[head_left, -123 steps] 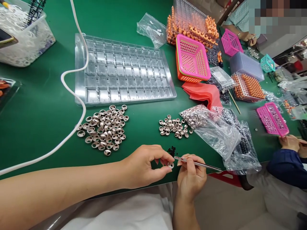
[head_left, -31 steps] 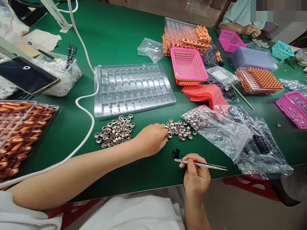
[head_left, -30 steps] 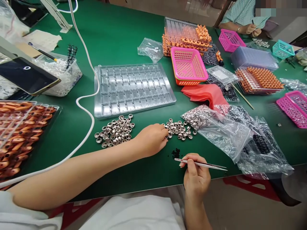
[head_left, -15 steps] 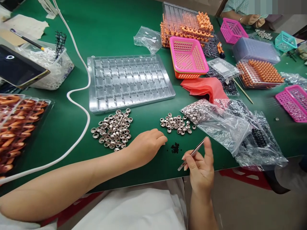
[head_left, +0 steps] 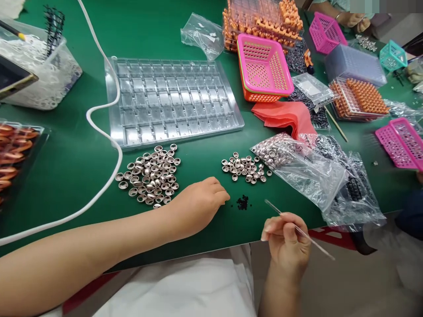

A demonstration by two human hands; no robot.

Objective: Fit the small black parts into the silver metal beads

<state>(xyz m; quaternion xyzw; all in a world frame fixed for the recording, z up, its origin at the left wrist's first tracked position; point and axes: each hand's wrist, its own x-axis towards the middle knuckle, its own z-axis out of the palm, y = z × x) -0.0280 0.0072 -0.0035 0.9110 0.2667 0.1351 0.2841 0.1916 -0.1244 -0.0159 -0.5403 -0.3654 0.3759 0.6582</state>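
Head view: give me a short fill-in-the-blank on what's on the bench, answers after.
1. The right hand holds metal ____.
2. The left hand rests on the ____ table.
3. The small black parts lie between the two ____.
4. The clear blister tray sits beyond the two piles of metal ____.

Missing words: tweezers; green; hands; rings

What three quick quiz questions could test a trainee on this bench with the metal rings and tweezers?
1. True or false: the right hand holds the tweezers.
2. Which pile of metal rings is bigger, the left pile or the right pile?
3. What lies on the green table between the left hand and the tweezers' tip?

Key
1. True.
2. The left pile.
3. A small cluster of black bits.
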